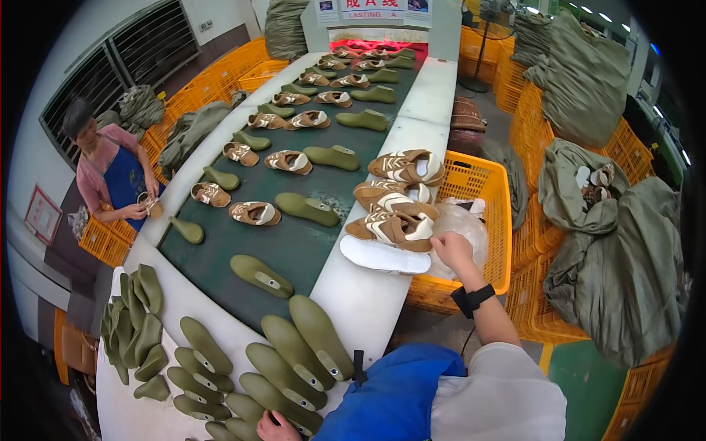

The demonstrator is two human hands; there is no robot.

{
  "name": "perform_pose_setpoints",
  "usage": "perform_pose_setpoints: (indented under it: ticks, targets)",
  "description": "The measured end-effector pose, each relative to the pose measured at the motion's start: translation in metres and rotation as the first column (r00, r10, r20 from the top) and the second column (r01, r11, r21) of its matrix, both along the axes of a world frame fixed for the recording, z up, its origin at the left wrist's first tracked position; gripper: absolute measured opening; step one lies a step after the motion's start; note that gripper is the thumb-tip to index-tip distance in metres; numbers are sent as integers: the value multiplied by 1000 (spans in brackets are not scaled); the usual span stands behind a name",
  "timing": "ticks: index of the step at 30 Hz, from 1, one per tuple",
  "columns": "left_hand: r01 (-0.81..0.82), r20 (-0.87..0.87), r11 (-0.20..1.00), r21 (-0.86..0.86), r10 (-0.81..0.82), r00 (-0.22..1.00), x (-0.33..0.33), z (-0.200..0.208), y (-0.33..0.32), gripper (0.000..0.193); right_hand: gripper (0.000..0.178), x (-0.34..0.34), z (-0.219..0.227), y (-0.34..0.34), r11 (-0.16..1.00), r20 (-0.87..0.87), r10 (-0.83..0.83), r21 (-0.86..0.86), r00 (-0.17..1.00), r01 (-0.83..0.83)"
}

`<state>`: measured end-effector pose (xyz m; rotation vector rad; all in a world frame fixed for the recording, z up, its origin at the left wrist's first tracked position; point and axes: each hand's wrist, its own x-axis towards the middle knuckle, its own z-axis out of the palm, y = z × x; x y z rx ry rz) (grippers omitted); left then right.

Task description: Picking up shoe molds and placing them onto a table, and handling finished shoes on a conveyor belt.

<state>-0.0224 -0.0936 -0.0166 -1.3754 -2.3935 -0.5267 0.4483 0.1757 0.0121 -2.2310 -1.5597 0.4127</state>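
My left hand (278,427) is at the lower edge, its fingers curled against an olive-green shoe last (273,403); the frame cuts off the rest of the hand. My right hand (454,251) is closed at the heel end of a brown-and-white sneaker upper (401,226); what its fingers pinch, if anything, is hidden. Behind that upper lie more of the same kind (406,167) on the white ledge. A flat white insole-shaped piece (384,256) lies in front of them. Several more lasts (315,334) stand in a row on the near white table.
A dark green conveyor belt (243,189) carries lasts and sneaker uppers in rows toward a machine opening with red light (375,45). At the right stands an orange crate (500,220) holding clear plastic. A co-worker (114,173) across the belt holds an upper. Covered crates (621,264) line the right.
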Motion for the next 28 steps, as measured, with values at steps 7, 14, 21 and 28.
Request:
perform_pose_setpoints:
  ticks: [7, 14, 21, 28]
  targets:
    - [42, -41, 999, 18, -42, 998, -9, -16, -4, 21, 59, -4, -66, -16, 971, -955, -203, -226, 214, -85]
    - [-24, 80, 1000, 1, 24, 996, -4, -24, -6, 23, 59, -31, -81, -15, 982, -902, -17, -97, 431, -164]
    - [-15, 89, 1000, -13, 16, 996, 19, -12, -2, 23, 46, -64, -64, -43, 859, -932, -4, -188, 362, -476]
    - [-56, 107, 998, -5, 56, 993, 25, -12, 2, 26, 55, -87, -52, -30, 817, -950, -307, -290, 49, -498]
